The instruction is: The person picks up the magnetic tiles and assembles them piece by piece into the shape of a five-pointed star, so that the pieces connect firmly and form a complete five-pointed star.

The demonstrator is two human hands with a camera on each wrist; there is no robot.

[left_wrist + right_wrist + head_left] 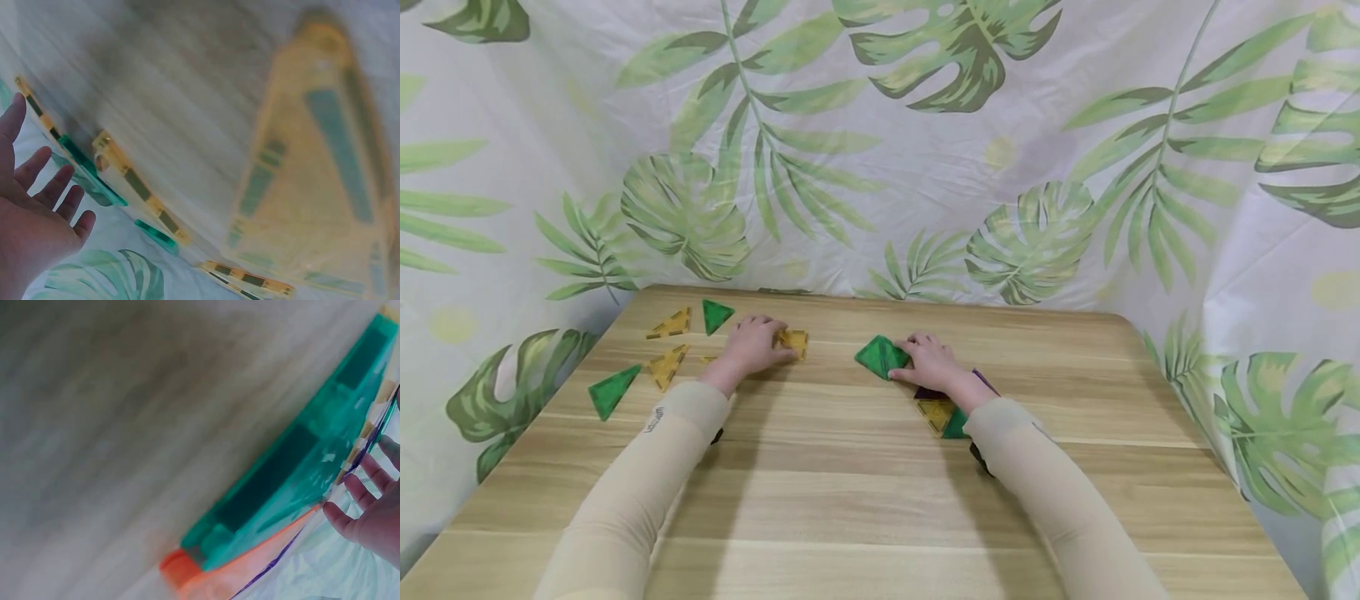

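Two hands (755, 343) (932, 363) touch a yellow tile (799, 343) and green tiles (872, 357) on a table (850, 500).

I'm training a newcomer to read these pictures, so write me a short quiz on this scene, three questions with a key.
1. What colour is the piece at the left hand?
A) purple
B) yellow
C) green

2. True or false: in the head view, the right hand touches a green piece.

3. In the head view, how many green triangles lie farther left than the left hand?

Key:
1. B, yellow.
2. True.
3. Two.
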